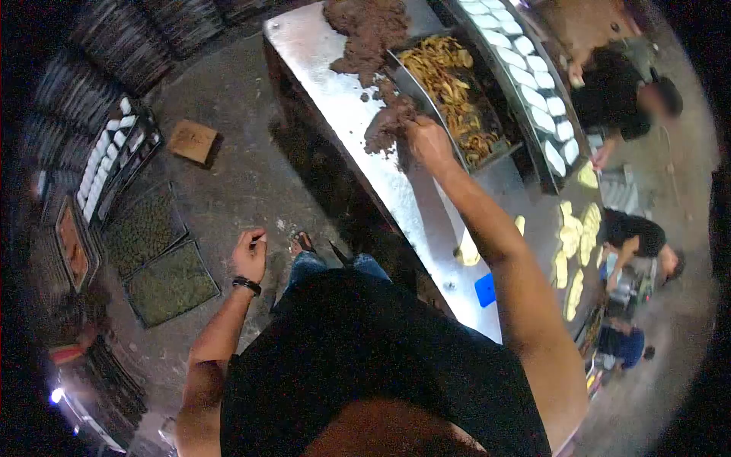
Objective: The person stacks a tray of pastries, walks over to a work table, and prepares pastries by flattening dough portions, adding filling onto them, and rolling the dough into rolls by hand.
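My right hand (430,145) reaches across the metal table (327,80) with its fingers closed on the near end of a crumbly brown paste (392,126). Its fingertips are partly hidden in the paste. A larger heap of the same paste (365,27) lies farther along the table. Beside my right hand is a metal tray (506,152) of yellow-brown strips (449,76). My left hand (250,255) hangs low at my side over the floor, its fingers loosely curled and apart; I make out nothing held. A dark band (246,286) circles that wrist.
Pale dough pieces (567,240) and a blue scraper-like piece (485,290) lie on the table. Long trays of white wrapped shapes (525,76) stand at its far side. Several people (620,95) work across it. On the floor are a cardboard box (192,142) and dark mesh trays (171,282).
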A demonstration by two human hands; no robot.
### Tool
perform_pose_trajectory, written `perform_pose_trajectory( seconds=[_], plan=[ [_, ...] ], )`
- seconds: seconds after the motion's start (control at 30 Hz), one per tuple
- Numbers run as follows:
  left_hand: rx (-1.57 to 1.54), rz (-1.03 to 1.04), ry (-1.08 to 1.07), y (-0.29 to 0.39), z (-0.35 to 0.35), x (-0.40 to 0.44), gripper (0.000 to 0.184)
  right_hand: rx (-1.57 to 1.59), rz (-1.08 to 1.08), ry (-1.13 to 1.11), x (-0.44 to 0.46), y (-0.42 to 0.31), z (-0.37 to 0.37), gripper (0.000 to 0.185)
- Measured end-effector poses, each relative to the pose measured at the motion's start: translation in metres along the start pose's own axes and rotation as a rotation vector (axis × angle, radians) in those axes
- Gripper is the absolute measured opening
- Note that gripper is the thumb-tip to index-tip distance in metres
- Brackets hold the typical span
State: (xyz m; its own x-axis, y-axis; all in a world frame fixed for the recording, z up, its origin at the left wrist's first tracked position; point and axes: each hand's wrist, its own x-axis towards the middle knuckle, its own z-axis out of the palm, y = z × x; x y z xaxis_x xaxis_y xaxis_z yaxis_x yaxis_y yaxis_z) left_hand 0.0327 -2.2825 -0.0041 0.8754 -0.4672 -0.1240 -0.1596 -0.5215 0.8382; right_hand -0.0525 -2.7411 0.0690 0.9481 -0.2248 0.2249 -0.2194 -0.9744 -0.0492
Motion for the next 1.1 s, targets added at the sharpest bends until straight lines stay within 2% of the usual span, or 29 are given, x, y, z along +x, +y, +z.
perform_pose_trajectory(
  seconds=[0.1, 0.13, 0.23, 0.27, 0.37, 0.4, 0.5, 0.57, 0.6, 0.67, 0.7, 0.77, 0.83, 0.9, 1.0, 1.1],
  plan=[
    [-0.160, 0.178, -0.138, 0.020, 0.027, 0.026, 0.012, -0.094, 0.093, -0.305, -0.011, 0.007, 0.010, 0.019],
    [-0.197, 0.216, -0.168, 0.031, 0.036, 0.032, 0.012, -0.123, 0.172, -0.344, -0.016, 0.005, 0.007, 0.019],
    [-0.300, 0.253, -0.228, 0.057, 0.060, 0.047, 0.012, 0.276, 0.242, -0.373, -0.041, 0.007, -0.050, 0.022],
    [-0.319, 0.277, -0.239, 0.070, 0.064, 0.044, 0.013, 0.459, 0.401, -0.372, -0.056, 0.013, -0.064, 0.026],
    [-0.314, 0.412, -0.308, 0.118, 0.080, 0.029, 0.014, 0.820, 0.684, -0.423, -0.106, 0.023, -0.116, 0.026],
    [-0.276, 0.487, -0.356, 0.134, 0.088, 0.021, 0.015, 0.969, 0.612, -0.344, -0.140, 0.047, -0.103, 0.029],
    [-0.264, 0.786, -0.526, 0.180, 0.136, -0.006, 0.020, 0.885, 0.608, -0.150, -0.204, 0.037, -0.126, 0.034],
    [-0.267, 0.864, -0.757, 0.195, 0.185, -0.028, 0.026, 0.514, 0.526, -0.022, -0.243, 0.029, -0.110, 0.040],
    [-0.251, 0.941, -0.782, 0.211, 0.205, -0.040, 0.029, 0.326, 0.489, 0.036, -0.256, 0.027, -0.100, 0.043],
    [-0.184, 1.019, -0.851, 0.229, 0.240, -0.064, 0.030, 0.211, 0.387, -0.067, -0.268, 0.018, -0.086, 0.046],
    [-0.130, 1.018, -0.895, 0.230, 0.256, -0.074, 0.028, 0.134, 0.323, 0.113, -0.275, 0.016, -0.072, 0.044],
    [0.002, 1.089, -0.975, 0.228, 0.271, -0.084, 0.027, 0.005, 0.375, -0.253, -0.260, 0.027, -0.098, 0.052],
    [0.159, 1.236, -1.058, 0.223, 0.267, -0.084, 0.029, 0.131, 0.466, -0.308, -0.236, 0.065, -0.096, 0.045],
    [0.150, 1.123, -1.171, 0.226, 0.259, -0.085, 0.030, 0.137, 0.436, -0.235, -0.197, 0.074, -0.143, 0.039],
    [0.048, 0.851, -1.230, 0.227, 0.251, -0.083, 0.028, 0.108, 0.426, 0.770, -0.159, 0.063, -0.150, 0.042],
    [-0.107, 0.475, -1.272, 0.250, 0.228, -0.065, 0.026, 0.122, 0.605, 0.712, -0.155, 0.041, -0.098, 0.053]
  ],
)
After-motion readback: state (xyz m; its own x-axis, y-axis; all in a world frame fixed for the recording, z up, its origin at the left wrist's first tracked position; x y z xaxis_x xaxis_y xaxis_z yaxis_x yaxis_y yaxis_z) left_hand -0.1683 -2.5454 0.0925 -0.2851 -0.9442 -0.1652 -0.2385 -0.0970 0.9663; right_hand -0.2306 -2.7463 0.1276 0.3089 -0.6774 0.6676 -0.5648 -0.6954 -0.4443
